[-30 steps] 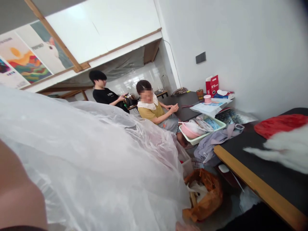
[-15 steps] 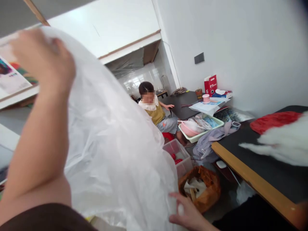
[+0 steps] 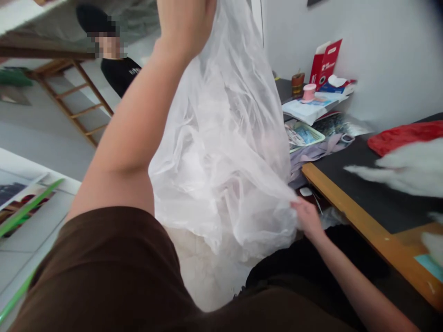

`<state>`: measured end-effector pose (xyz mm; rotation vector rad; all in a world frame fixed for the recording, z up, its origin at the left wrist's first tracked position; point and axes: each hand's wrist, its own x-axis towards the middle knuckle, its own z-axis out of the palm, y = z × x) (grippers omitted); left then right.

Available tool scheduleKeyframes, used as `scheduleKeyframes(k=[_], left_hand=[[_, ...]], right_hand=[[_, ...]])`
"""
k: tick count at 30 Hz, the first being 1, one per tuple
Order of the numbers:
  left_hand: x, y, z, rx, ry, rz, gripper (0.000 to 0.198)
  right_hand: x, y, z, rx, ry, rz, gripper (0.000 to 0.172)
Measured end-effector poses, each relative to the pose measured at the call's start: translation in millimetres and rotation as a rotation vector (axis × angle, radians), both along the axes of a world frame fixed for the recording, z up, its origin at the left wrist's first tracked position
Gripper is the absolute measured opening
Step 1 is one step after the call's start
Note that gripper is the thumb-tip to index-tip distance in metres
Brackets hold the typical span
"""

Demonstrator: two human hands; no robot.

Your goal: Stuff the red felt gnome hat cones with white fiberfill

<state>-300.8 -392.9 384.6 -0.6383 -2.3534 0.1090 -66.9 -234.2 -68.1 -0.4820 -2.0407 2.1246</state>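
Observation:
A large translucent white plastic bag point(image 3: 221, 133) hangs in loose folds in front of me. My left hand point(image 3: 188, 23) is raised at the top edge of the view and closed on the upper part of the bag; its fingertips are out of sight. Lower down, my right hand point(image 3: 308, 214) pinches the bag's bottom right edge and draws it out to the side. Whether the bag holds anything cannot be made out through the plastic.
To my right is a black-topped table point(image 3: 367, 184) with a wooden edge, bearing white fluffy stuffing point(image 3: 411, 168) and a red bag point(image 3: 404, 136). Beyond stand a red box point(image 3: 325, 64) and a pink spool point(image 3: 309, 93). A person in black point(image 3: 119, 74) is near a wooden ladder point(image 3: 78, 106).
My left hand has swung right with the bag, which now hangs narrower and more gathered. My right hand has moved right and up and now grips its edge. The seated person is now hidden.

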Motion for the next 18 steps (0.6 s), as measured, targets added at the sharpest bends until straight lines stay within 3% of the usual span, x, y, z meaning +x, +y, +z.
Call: scheduleKeyframes(k=[3, 6, 8, 9, 11, 13, 14, 17, 18], left_hand=[[-14, -19, -43.8, 0.012, -0.112, -0.025, 0.059], [-31, -43, -103.0, -0.116, -0.245, -0.256, 0.071], [-38, -62, -152.8, -0.163, -0.393, -0.448, 0.083], [-37, -71, -180.5, -0.162, -0.487, -0.471, 0.088], [-23, -86, -239.4, -0.079, -0.654, -0.429, 0.074], [10, -92, -299.2, -0.051, -0.857, -0.455, 0.057], [33, -90, -327.8, -0.059, -0.964, -0.481, 0.06], [113, -73, -399.2, -0.045, -1.141, -0.609, 0.118], [138, -65, -415.9, -0.026, -1.153, -0.618, 0.12]], right_hand=[[28, 49, 21.7, -0.246, 0.019, -0.289, 0.035], [47, 71, 44.3, -0.313, 0.106, -0.532, 0.03], [53, 78, 53.2, -0.295, 0.167, -0.654, 0.024], [54, 80, 55.4, -0.289, 0.191, -0.697, 0.02], [56, 84, 56.1, -0.296, 0.219, -0.751, 0.014], [56, 85, 54.0, -0.321, 0.201, -0.734, 0.016], [56, 82, 52.7, -0.331, 0.17, -0.696, 0.02], [55, 56, 50.8, -0.304, 0.028, -0.391, 0.029], [54, 40, 51.3, -0.256, -0.003, -0.216, 0.029]])
